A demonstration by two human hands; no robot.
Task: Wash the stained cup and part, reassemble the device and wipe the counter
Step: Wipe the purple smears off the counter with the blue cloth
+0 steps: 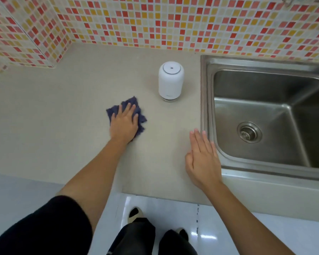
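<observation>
Device (pixel 171 80) stands assembled at 12 o'clock on counter (pixel 63 126); washing judged done. Left hand (pixel 124 124) presses flat on cloth (pixel 142 118), wiping. Right hand (pixel 203 159) flat, empty, 3 o'clock.

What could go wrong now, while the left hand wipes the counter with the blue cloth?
1. The white device stands upright just beyond the cloth. A wide stroke of the left hand might knock it over, perhaps toward the sink.
2. The right hand is open beside the sink rim and steadies nothing, so it probably could not catch the device in time.
</observation>
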